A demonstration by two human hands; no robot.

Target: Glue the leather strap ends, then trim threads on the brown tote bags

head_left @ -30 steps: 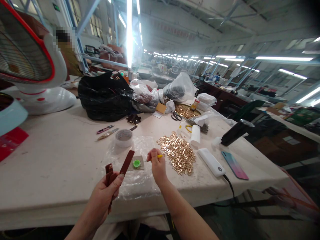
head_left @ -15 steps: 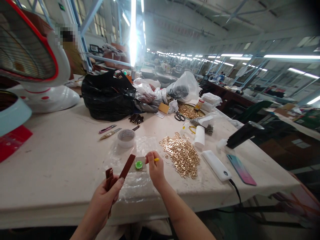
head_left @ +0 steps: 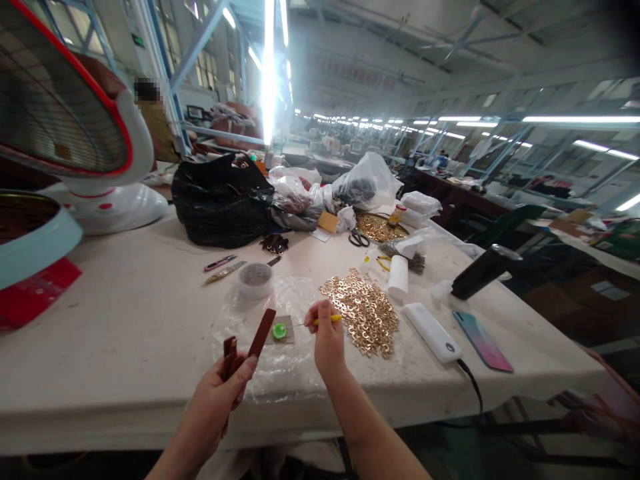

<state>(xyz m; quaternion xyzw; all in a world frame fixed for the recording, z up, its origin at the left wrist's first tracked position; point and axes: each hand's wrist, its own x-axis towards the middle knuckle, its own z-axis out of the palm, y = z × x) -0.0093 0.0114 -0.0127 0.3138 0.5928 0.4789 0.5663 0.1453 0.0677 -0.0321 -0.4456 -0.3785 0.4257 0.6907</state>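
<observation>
My left hand (head_left: 227, 383) grips several brown strips (head_left: 262, 332), one of them sticking up toward the right. Between the thumb and fingers of my right hand (head_left: 327, 333) is a thin yellow-handled tool (head_left: 329, 319), its fine tip pointing left. A small bright green disc (head_left: 279, 331) lies on a square grey-brown pad (head_left: 288, 339) between my hands, apart from both. Beneath them spreads a clear plastic sheet (head_left: 295, 297). Just right of my right hand is a heap of small gold metal rings (head_left: 367, 313).
Behind the sheet is a tape roll (head_left: 255, 280), with a cutter (head_left: 224, 273) to its left. A black bag (head_left: 223, 203) and scissors (head_left: 359, 239) lie farther back. At right are a white power bank (head_left: 432, 332) and a phone (head_left: 482, 340); a fan (head_left: 115, 207) stands left.
My right hand has moved right, away from the green disc, and the tool's thin tip now shows. My left hand with the strips has shifted slightly right. The camera view has shifted a little.
</observation>
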